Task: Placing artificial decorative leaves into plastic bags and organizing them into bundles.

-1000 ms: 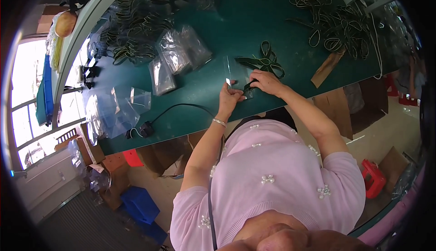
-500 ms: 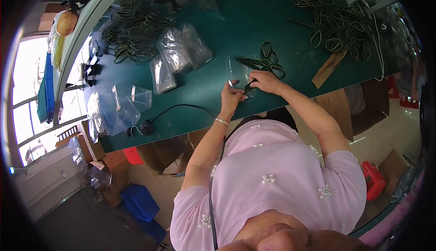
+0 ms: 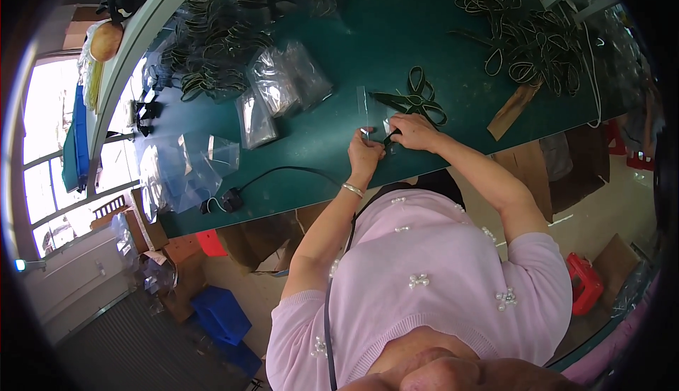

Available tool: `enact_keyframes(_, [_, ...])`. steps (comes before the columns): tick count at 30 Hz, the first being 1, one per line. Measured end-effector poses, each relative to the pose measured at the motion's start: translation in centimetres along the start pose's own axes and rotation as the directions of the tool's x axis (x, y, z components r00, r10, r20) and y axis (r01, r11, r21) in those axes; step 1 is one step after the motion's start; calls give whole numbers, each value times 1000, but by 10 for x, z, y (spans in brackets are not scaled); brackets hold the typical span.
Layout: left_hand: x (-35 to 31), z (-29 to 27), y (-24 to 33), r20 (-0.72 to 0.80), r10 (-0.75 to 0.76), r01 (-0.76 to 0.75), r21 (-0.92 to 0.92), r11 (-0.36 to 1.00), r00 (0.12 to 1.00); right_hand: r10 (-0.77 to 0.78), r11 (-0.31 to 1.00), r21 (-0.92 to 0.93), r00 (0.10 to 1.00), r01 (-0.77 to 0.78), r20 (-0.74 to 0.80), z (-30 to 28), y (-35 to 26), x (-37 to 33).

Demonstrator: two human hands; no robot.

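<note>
Close to the table's near edge, my left hand (image 3: 365, 153) is closed on a clear plastic bag (image 3: 363, 107); the bag stands out past my fingers, away from me. Just beside it, my right hand (image 3: 414, 133) pinches a dark folded strap (image 3: 390, 138) at the bag's side. How far the strap is inside the bag I cannot tell, as my fingers cover much of it. Beyond my right hand lies a looped dark strap with light edging (image 3: 417, 99), flat on the green table (image 3: 339, 193).
Stacks of clear bags (image 3: 276, 83) lie at the left, with bagged dark straps (image 3: 212, 51) behind them. Loose clear film (image 3: 201, 161) and a black cable (image 3: 283, 168) are nearer on the left. A heap of looped straps (image 3: 530, 37) and a brown cardboard strip (image 3: 513, 112) are at the right.
My hands have shifted only slightly, with the left fingers a little further down beside the strap. The bag's far end has turned slightly to the right.
</note>
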State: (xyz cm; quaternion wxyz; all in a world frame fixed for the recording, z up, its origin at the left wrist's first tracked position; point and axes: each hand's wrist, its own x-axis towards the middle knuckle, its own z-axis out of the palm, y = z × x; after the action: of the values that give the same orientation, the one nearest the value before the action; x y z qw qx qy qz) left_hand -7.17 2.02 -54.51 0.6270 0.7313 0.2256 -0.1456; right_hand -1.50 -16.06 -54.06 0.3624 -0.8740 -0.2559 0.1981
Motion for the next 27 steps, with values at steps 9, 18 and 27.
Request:
enact_keyframes(9, [3,11,-2,-148,56,5,379,925,987,34,999,-34,998,-32,49,6,1,-4])
enact_keyframes(18, [8,10,1,-161,-107,116,46,992,981,96,992,83,995,-92,-41,6,13,4])
enact_keyframes(27, [6,21,6,-139,-169,135,-223,965,976,97,995,38,994,-95,-51,14,15,5])
